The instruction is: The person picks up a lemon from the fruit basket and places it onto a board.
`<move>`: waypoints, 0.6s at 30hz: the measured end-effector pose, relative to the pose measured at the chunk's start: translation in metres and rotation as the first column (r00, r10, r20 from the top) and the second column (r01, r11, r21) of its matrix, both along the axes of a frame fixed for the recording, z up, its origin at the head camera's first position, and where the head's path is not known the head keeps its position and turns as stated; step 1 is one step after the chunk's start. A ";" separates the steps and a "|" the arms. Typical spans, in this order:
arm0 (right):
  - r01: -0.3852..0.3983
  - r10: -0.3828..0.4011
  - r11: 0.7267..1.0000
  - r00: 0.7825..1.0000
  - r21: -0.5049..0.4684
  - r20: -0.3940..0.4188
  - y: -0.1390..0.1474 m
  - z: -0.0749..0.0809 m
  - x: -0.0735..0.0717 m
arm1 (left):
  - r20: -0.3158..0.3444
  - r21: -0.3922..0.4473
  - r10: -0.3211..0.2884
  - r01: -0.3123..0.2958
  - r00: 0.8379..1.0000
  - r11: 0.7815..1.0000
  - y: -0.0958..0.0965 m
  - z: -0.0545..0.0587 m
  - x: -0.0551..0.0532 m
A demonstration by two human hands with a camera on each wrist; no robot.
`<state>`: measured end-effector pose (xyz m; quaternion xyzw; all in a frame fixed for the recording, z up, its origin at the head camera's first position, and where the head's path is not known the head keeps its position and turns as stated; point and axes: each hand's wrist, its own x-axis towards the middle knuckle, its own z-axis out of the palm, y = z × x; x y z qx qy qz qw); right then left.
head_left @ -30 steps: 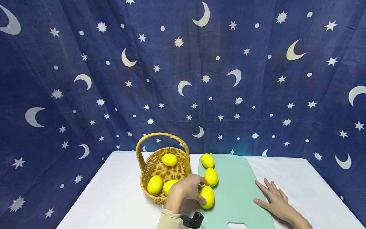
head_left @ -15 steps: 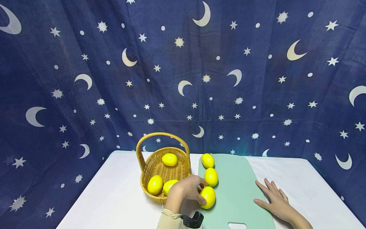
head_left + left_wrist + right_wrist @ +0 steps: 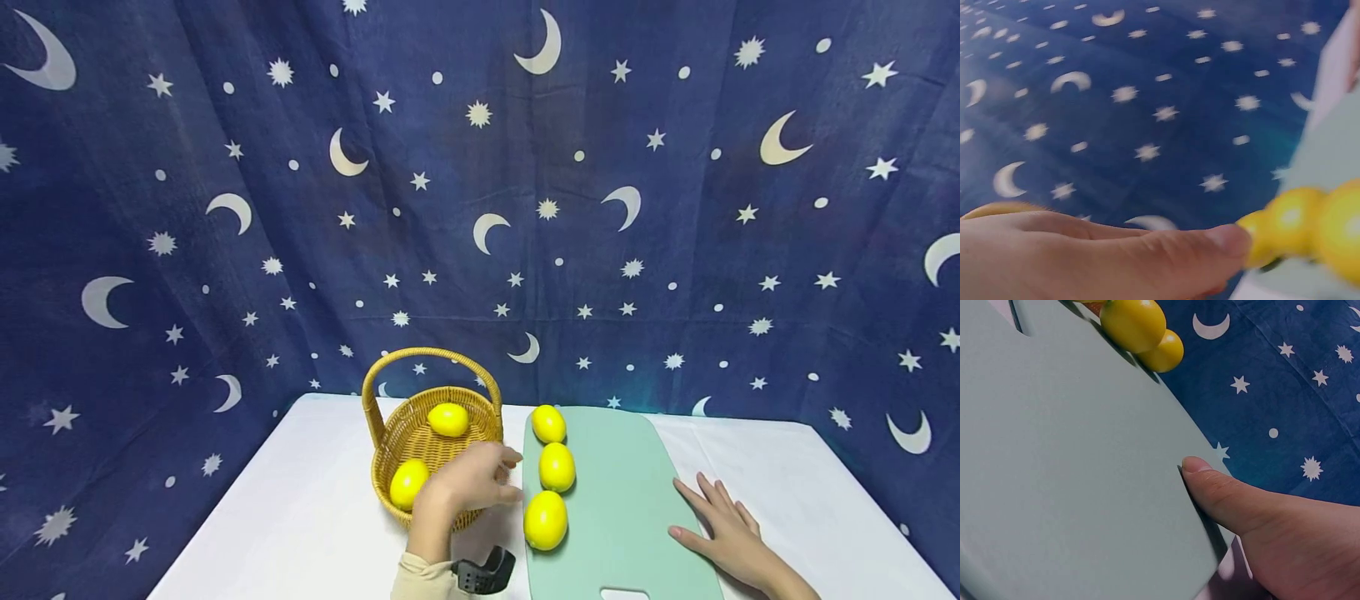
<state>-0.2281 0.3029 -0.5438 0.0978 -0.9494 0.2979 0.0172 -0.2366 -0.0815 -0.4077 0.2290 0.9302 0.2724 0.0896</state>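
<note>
In the head view my left hand (image 3: 468,482) hovers over the right rim of a wicker basket (image 3: 424,444), with nothing between thumb and fingers. Just right of its fingertips, a row of 3 lemons lies along the left side of a pale green cutting board (image 3: 622,500): a front lemon (image 3: 546,521), a middle lemon (image 3: 557,467) and a back lemon (image 3: 548,424). Inside the basket I see one lemon (image 3: 447,419) at the back and another lemon (image 3: 408,485) at the front left; my hand covers part of the inside. My right hand (image 3: 723,529) lies spread at the board's right edge.
The basket's tall arched handle (image 3: 431,353) rises above its rim. A white cloth (image 3: 300,500) covers the table, and a dark blue curtain (image 3: 420,250) with moons and stars hangs behind it. A handle slot (image 3: 624,594) is cut in the board's near end.
My left hand has let go of the front lemon and moved left, away from it. That lemon stays on the board. The right hand has not moved; the head view has shifted slightly.
</note>
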 end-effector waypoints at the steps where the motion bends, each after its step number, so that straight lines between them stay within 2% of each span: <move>1: 0.002 -0.002 1.000 1.000 0.001 0.004 0.000 -0.001 0.000 | -0.030 0.019 0.016 -0.015 0.999 1.000 -0.008 0.003 0.000; 3: 0.005 -0.005 1.000 1.000 0.004 0.007 0.000 -0.001 -0.001 | -0.085 0.050 0.056 -0.052 0.995 0.997 -0.027 0.006 0.002; 6: 0.004 -0.004 1.000 1.000 0.011 0.006 0.001 -0.002 -0.002 | -0.121 0.087 0.132 -0.122 0.984 0.989 -0.056 0.007 0.006; 9: -0.002 0.002 1.000 1.000 0.012 -0.002 0.001 -0.003 -0.002 | -0.075 0.099 0.217 -0.209 0.973 0.973 -0.081 0.002 0.011; 13: -0.009 0.009 1.000 1.000 0.007 -0.007 0.002 -0.003 -0.001 | 0.015 0.074 0.301 -0.302 0.953 0.951 -0.101 -0.009 0.012; 15: -0.009 0.009 1.000 1.000 0.009 -0.008 0.001 -0.003 -0.001 | 0.040 0.056 0.325 -0.327 0.945 0.943 -0.107 -0.014 0.012; 18: -0.006 0.007 1.000 1.000 0.013 -0.012 0.000 -0.003 -0.002 | 0.044 0.041 0.335 -0.336 0.941 0.941 -0.110 -0.016 0.011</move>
